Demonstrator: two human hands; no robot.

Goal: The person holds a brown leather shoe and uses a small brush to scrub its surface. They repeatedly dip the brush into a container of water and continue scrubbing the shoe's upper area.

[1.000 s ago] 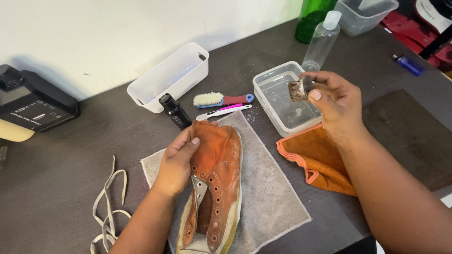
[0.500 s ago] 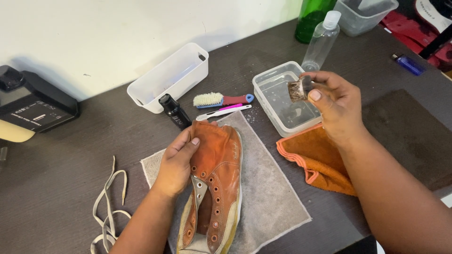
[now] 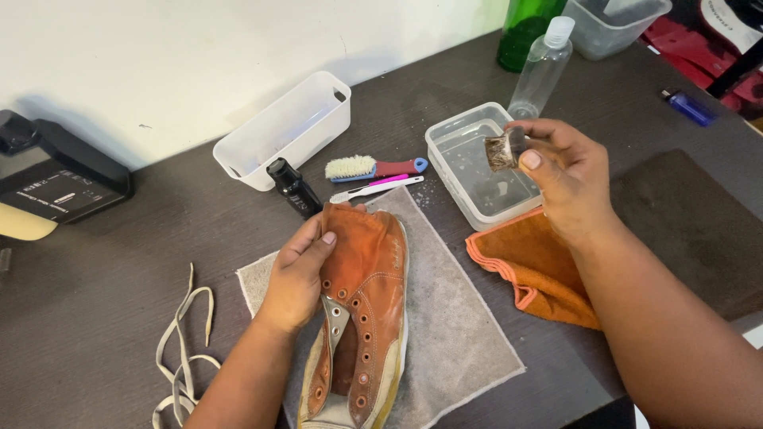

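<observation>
An orange high-top shoe (image 3: 373,294) without laces lies on a grey towel (image 3: 453,334) on the dark table. My left hand (image 3: 298,274) rests on the shoe's left side and holds it down. My right hand (image 3: 560,171) is raised above a clear tub of water (image 3: 477,167) and grips a small round brush (image 3: 502,149) with dark wet bristles facing left.
An orange cloth (image 3: 532,270) lies under my right forearm. A white-bristled brush (image 3: 369,168), a toothbrush (image 3: 373,187) and a small black bottle (image 3: 292,189) lie behind the shoe, with a white bin (image 3: 286,127) beyond. Laces (image 3: 183,349) at left; clear bottle (image 3: 542,67) and blue lighter (image 3: 687,107) at back right.
</observation>
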